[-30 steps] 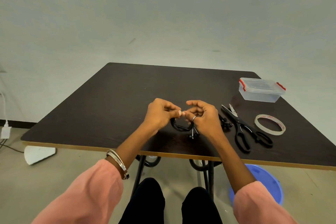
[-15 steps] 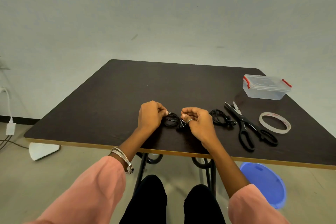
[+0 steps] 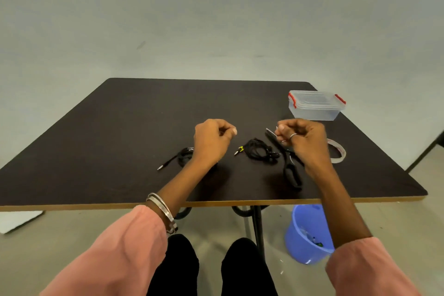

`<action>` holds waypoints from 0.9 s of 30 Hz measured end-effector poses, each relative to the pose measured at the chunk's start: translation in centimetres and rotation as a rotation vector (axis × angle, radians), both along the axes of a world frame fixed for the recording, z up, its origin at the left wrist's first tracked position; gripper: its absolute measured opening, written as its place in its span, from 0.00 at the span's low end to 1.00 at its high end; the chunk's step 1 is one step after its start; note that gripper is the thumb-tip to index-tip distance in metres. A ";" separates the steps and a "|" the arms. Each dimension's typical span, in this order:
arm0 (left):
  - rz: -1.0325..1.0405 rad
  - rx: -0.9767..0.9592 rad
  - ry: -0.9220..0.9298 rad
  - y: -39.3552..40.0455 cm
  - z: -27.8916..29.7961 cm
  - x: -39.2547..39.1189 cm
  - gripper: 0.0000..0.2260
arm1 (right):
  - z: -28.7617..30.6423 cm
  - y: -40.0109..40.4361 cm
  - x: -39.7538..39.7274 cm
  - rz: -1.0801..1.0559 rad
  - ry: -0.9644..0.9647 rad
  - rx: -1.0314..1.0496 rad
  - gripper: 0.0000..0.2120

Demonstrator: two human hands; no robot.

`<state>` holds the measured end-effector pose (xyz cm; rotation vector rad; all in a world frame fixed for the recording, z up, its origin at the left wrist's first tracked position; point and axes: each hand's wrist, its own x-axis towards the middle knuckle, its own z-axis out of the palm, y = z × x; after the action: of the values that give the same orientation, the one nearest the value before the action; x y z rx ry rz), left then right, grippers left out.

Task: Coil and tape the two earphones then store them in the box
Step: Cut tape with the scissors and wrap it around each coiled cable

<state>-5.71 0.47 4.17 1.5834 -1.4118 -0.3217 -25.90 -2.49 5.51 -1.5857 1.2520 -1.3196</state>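
Note:
One coiled black earphone [image 3: 183, 156] lies on the dark table [image 3: 120, 127], its jack pointing left, partly hidden behind my left wrist. A second black earphone [image 3: 258, 151] lies in a loose bundle at the middle, with a yellow-marked jack. My left hand [image 3: 212, 142] hovers between them, fingers curled, holding nothing. My right hand [image 3: 305, 143] is raised over the black scissors [image 3: 292, 175] with curled fingers, and I see nothing in it. The tape roll [image 3: 337, 151] sits just right of that hand. The clear box [image 3: 314, 106] with red clips stands closed at the back right.
A blue bucket [image 3: 310, 233] with scraps stands on the floor under the table's right front edge. The table's black legs [image 3: 257, 228] are between my knees and the bucket. A white board [image 3: 14, 221] lies on the floor at left.
Both hands let go of the coiled earphone, which now lies on the table at left. The hands have risen and parted, the right one moving right over the scissors.

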 end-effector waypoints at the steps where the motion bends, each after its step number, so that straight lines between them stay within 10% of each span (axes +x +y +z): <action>1: -0.035 -0.005 0.004 -0.3 0.1 -1.2 0.04 | 0.1 -0.2 -1.3 -0.040 0.014 -0.010 0.06; 8: -0.233 0.049 -0.051 -3.2 -0.8 -8.8 0.05 | -1.0 -1.4 -8.2 -0.275 0.344 0.000 0.03; 15: -0.231 0.172 -0.514 -6.0 -1.1 -14.4 0.11 | -2.6 -2.6 -10.1 -0.237 0.911 0.186 0.10; 27: -0.194 0.236 -0.462 -8.1 -2.1 -16.6 0.06 | -2.7 -2.6 -11.2 -0.228 0.934 0.107 0.06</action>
<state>-22.30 -7.59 2.05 1.7911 -1.9482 -0.2517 -37.06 -5.12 2.78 -2.1075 2.0499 -0.5725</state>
